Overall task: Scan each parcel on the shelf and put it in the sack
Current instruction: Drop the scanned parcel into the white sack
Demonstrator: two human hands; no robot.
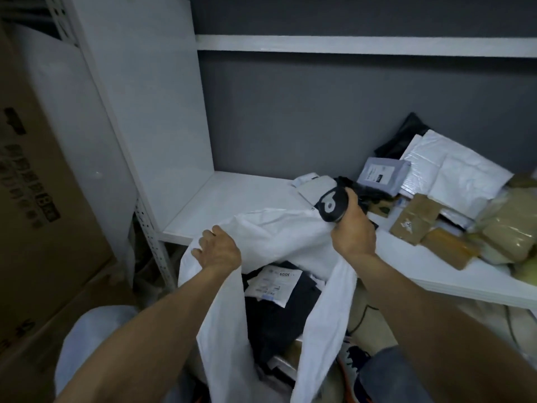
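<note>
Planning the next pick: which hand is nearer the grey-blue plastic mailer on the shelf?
Right. The right hand, gripping a black scanner, is just left of the grey-blue plastic mailer; the left hand grips the white sack farther left.

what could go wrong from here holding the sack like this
1. The right hand holds both the scanner and the sack rim; the scanner might slip into the sack.
2. The left hand grips the rim too, so reaching for the parcel pile may let the mouth sag shut.
3. The brown parcel lies near the shelf edge and could be knocked off.
</note>
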